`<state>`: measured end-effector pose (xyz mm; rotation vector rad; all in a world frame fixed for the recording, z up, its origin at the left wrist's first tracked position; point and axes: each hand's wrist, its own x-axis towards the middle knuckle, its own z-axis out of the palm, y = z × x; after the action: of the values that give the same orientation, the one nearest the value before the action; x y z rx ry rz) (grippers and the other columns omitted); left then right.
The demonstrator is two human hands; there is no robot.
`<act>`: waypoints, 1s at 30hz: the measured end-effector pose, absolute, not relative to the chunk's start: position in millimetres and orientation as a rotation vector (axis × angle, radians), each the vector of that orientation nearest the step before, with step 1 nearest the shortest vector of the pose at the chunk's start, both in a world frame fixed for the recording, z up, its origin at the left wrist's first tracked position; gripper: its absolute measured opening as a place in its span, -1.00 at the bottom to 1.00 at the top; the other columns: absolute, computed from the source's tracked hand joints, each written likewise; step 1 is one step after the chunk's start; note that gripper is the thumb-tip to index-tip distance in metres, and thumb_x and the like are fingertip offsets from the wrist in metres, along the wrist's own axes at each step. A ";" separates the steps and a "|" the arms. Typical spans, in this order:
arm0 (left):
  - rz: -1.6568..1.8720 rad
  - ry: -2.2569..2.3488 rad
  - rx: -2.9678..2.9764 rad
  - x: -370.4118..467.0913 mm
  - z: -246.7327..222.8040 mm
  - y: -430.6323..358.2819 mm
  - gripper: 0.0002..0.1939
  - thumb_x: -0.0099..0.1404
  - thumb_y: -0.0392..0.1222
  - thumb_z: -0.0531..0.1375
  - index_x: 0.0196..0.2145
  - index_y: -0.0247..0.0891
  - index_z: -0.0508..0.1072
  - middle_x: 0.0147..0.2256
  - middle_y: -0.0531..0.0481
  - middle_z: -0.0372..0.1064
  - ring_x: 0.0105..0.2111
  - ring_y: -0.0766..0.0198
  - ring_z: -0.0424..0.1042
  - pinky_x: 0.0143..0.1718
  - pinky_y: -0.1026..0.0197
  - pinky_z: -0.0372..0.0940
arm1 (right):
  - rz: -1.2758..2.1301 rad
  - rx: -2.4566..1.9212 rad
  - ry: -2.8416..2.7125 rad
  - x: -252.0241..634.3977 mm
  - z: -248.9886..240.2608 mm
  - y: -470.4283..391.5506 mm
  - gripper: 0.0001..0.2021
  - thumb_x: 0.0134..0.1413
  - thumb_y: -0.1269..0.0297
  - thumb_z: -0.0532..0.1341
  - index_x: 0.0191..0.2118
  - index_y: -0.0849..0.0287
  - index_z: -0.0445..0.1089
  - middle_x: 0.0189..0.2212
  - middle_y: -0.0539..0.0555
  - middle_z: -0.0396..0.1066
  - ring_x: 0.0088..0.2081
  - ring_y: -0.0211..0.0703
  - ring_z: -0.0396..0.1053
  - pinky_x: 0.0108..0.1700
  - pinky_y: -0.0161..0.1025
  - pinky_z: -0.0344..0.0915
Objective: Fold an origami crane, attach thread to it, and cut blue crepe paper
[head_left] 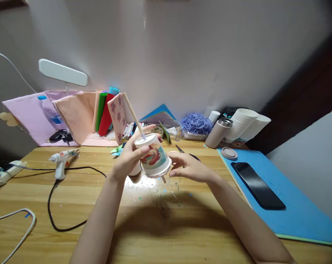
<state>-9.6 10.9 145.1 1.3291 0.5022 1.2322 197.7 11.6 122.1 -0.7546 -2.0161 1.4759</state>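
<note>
A paper cup (154, 157) with a coloured print is tilted above the middle of the table, its wide end low and its narrow base up. My left hand (132, 154) is wrapped round its upper part. A pale wooden stick (133, 114) rises from the base, and a short end shows below the rim. My right hand (186, 167) is at the right of the cup's rim, fingers curled and apart, with nothing visible between them. Whether its fingertips touch the rim is hard to tell. Behind my left hand, another white cup (135, 169) is partly hidden.
On the left lie a glue gun (60, 163) with a black cable and a power strip (6, 176). Folded cloths, purple string (196, 124), a bottle (219, 132) and stacked cups (244, 123) line the back. A black phone-like slab (258, 186) rests on blue sheets (295, 205).
</note>
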 end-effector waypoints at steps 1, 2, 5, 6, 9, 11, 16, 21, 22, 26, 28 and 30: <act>1.230 0.576 1.350 -6.8 146.3 10.4 -0.37 0.16 -0.09 0.19 0.16 -0.18 0.12 -0.02 -0.15 0.32 -0.02 0.04 0.32 -0.04 0.09 0.26 | 1.480 -0.782 -1.981 194.3 120.8 9.4 -0.63 -0.10 0.20 0.33 -0.13 0.21 0.35 -0.28 0.07 0.41 -0.26 -0.19 0.38 -0.21 -0.26 0.32; 1.239 0.650 1.369 -3.8 147.2 9.7 -0.38 0.19 -0.09 0.17 0.17 -0.16 0.09 0.01 -0.14 0.29 0.02 0.05 0.29 0.00 0.08 0.23 | 1.487 -0.806 -1.917 190.2 118.3 7.9 -0.55 -0.14 0.21 0.35 -0.08 0.19 0.30 -0.25 0.08 0.39 -0.23 -0.17 0.37 -0.19 -0.23 0.32; 1.278 0.832 1.419 4.9 148.6 6.6 -0.37 0.26 -0.05 0.11 0.22 -0.09 -0.04 0.13 -0.10 0.14 0.15 0.07 0.12 0.15 0.02 0.04 | 1.549 -0.756 -1.642 176.0 107.5 8.2 -0.41 -0.19 0.27 0.38 0.01 0.13 0.17 -0.11 0.10 0.34 -0.10 -0.15 0.33 -0.05 -0.18 0.27; 1.277 0.869 1.438 6.9 148.9 5.3 -0.35 0.27 -0.04 0.10 0.24 -0.07 -0.08 0.17 -0.08 0.06 0.19 0.08 0.03 0.19 0.02 -0.03 | 1.576 -0.710 -1.558 172.1 104.1 9.6 -0.41 -0.18 0.28 0.38 0.01 0.11 0.16 -0.08 0.10 0.31 -0.07 -0.16 0.31 -0.01 -0.18 0.24; 1.237 0.874 1.492 7.9 150.9 1.7 -0.33 0.30 -0.04 0.04 0.26 -0.02 -0.20 0.27 0.02 -0.18 0.26 0.11 -0.19 0.24 0.00 -0.18 | 1.650 -0.628 -1.453 167.8 96.6 15.5 -0.44 -0.22 0.30 0.39 -0.04 0.11 0.20 -0.14 0.06 0.32 -0.11 -0.21 0.30 -0.02 -0.22 0.21; 1.209 0.816 1.513 4.6 153.0 1.0 -0.33 0.30 -0.06 0.03 0.26 0.01 -0.22 0.29 0.07 -0.25 0.27 0.11 -0.25 0.25 0.00 -0.19 | 1.706 -0.600 -1.458 171.7 93.6 19.4 -0.54 -0.22 0.25 0.39 -0.14 0.16 0.26 -0.30 0.03 0.33 -0.27 -0.26 0.30 -0.16 -0.27 0.24; 1.076 0.647 1.563 -4.3 150.8 9.1 -0.41 0.22 -0.13 0.16 0.18 -0.11 0.12 0.20 -0.06 0.05 0.20 0.02 0.00 0.17 0.02 0.03 | 1.947 -0.392 -1.392 184.6 84.7 23.8 -0.54 -0.22 -0.04 0.32 -0.25 0.19 0.29 -0.53 -0.08 0.08 -0.55 -0.38 -0.06 -0.55 -0.39 -0.01; 1.027 0.571 1.540 1.3 136.8 19.6 -0.47 0.09 -0.10 0.28 0.02 -0.22 0.30 0.05 -0.16 0.27 0.07 0.01 0.23 0.06 0.04 0.17 | 2.022 -0.418 -1.521 185.3 75.1 24.3 -0.29 -0.34 -0.33 0.19 -0.14 0.16 0.33 -0.52 -0.02 0.10 -0.58 -0.34 -0.13 -0.60 -0.35 -0.07; 1.047 0.563 1.519 2.9 134.5 20.8 -0.44 0.07 -0.10 0.30 0.01 -0.23 0.29 0.03 -0.17 0.28 0.06 0.01 0.24 0.05 0.03 0.18 | 1.991 -0.481 -1.570 185.7 75.2 25.1 -0.25 -0.35 -0.39 0.14 -0.14 0.15 0.33 -0.48 0.03 0.17 -0.57 -0.31 -0.06 -0.59 -0.32 0.01; 1.212 0.658 1.494 4.2 131.4 24.6 -0.41 0.02 -0.11 0.33 0.00 -0.24 0.27 -0.01 -0.17 0.31 0.02 0.02 0.28 0.02 0.06 0.22 | 1.534 -0.734 -1.701 190.9 87.2 30.1 -0.31 -0.17 -0.36 0.06 -0.06 0.11 0.27 -0.17 0.17 0.30 -0.26 -0.07 0.27 -0.23 -0.15 0.27; 1.286 0.760 1.536 2.2 131.6 26.7 -0.45 0.01 -0.14 0.34 -0.04 -0.25 0.31 -0.03 -0.15 0.33 0.00 0.04 0.30 0.02 0.08 0.21 | 1.130 -0.831 -1.712 193.8 97.5 30.2 -0.46 -0.03 -0.17 0.13 -0.03 0.11 0.24 -0.09 0.16 0.28 -0.11 -0.04 0.26 -0.07 -0.13 0.23; 1.317 0.842 1.589 0.5 131.5 28.6 -0.49 -0.01 -0.16 0.34 -0.09 -0.27 0.35 -0.07 -0.13 0.35 -0.02 0.05 0.32 0.01 0.09 0.20 | 0.763 -0.888 -1.723 194.7 106.5 26.9 -0.61 0.04 0.02 0.18 -0.06 0.10 0.27 -0.11 0.13 0.29 -0.08 -0.07 0.26 -0.04 -0.15 0.21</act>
<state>0.5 28.6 131.5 1.5895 0.8417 1.3166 194.7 26.9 106.5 -0.8875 -1.7226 0.7626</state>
